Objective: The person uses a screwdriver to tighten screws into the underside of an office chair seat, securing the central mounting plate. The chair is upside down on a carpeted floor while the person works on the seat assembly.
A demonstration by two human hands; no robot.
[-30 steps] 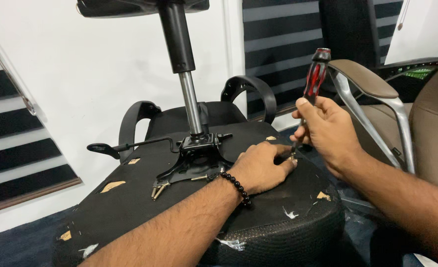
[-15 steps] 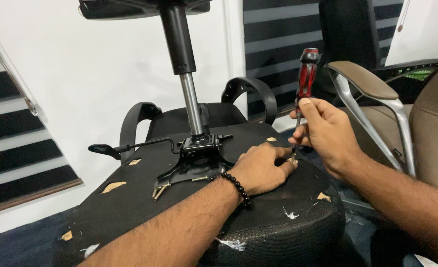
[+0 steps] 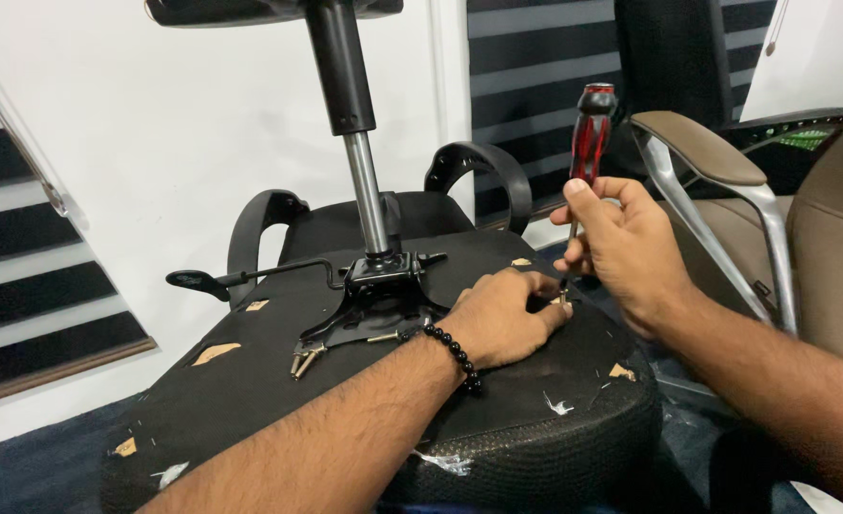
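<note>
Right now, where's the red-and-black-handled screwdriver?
In the head view, right of centre: the red-and-black-handled screwdriver stands near upright in the right hand, tip down by the left hand on the upturned black chair seat.

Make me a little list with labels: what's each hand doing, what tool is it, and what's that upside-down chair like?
left hand: left hand rests flat on the chair underside, fingertips by the tool's tip
right hand: right hand wraps the screwdriver low on its handle
tool: red and black handle, held almost upright, tip down at the seat
chair: overturned, metal post pointing up, black lever sticking out left
wrist: black bead bracelet
nearby: tan armchair on the right
</note>
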